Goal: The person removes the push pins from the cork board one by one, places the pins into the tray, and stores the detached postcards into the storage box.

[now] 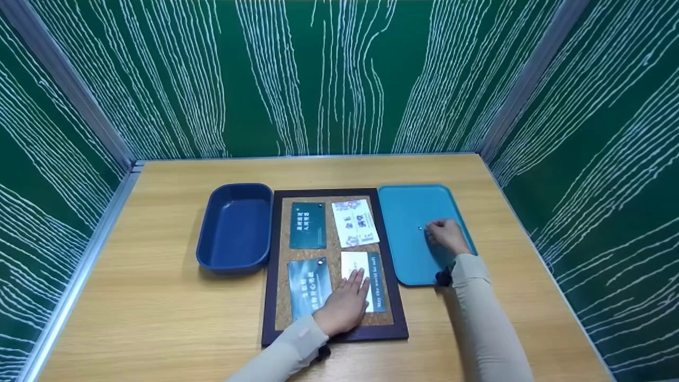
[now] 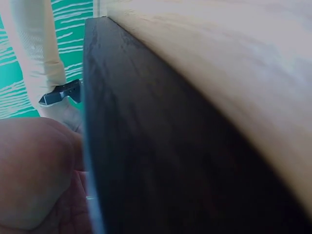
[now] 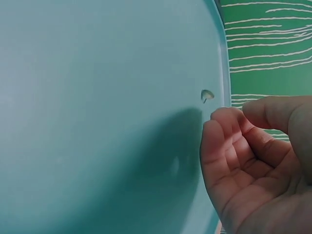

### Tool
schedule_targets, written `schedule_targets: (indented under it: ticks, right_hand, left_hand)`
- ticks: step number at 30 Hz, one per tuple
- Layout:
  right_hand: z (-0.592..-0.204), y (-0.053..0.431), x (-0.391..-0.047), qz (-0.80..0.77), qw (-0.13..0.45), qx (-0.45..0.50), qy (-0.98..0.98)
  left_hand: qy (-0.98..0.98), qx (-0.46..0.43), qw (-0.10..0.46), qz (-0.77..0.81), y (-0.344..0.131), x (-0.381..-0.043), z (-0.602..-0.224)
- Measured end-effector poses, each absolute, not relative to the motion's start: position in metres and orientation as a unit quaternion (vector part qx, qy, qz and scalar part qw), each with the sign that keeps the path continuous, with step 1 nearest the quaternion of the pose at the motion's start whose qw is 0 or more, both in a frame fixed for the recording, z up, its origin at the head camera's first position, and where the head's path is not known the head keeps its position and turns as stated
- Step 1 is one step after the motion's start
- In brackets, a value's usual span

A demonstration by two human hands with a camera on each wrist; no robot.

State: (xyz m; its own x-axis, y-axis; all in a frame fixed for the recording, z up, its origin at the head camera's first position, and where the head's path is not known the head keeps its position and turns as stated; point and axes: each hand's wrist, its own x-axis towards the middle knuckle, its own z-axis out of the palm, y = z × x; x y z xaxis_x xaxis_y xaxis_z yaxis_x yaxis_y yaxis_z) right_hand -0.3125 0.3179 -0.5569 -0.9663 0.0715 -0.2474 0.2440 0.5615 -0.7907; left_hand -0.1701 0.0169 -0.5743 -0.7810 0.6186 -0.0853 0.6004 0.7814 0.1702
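My left hand [image 1: 345,307] lies with its fingers extended over a white and teal card [image 1: 376,281] at the lower right of a cork board [image 1: 269,297] in a dark wooden frame. Its fingers cover part of that card. In the left wrist view the dark frame edge [image 2: 141,126] runs close beside this hand. My right hand [image 1: 448,235] is over the light blue tray [image 1: 414,265], fingers loosely bent and thumb near the fingertips. Just past those fingertips a small metallic thumbtack [image 3: 207,95] rests on the tray. Nothing shows between thumb and fingers.
Three other cards sit on the cork: a dark green card [image 1: 307,225], a white patterned card [image 1: 355,223] and a blue card [image 1: 307,284]. A deep navy bin [image 1: 233,228] stands against the board's left side. Green walls [image 1: 339,79] enclose the wooden table [image 1: 159,297].
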Motion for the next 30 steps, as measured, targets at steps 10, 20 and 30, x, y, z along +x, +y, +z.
schedule_targets:
  ticks: [10, 20, 30]
  right_hand:
    - [-0.552, 0.308, -0.313, -0.499, 0.104, 0.09, 0.856]
    - [-0.548, 0.297, -0.311, -0.503, 0.101, 0.077, 0.855]
    - [-0.545, 0.283, -0.306, -0.519, 0.123, 0.078, 0.842]
  left_hand:
    - [0.943, 0.322, 0.06, 0.065, 0.017, -0.169, -0.575]
    - [0.942, 0.323, 0.061, 0.07, 0.016, -0.17, -0.575]
    - [0.942, 0.324, 0.057, 0.072, 0.016, -0.17, -0.575]
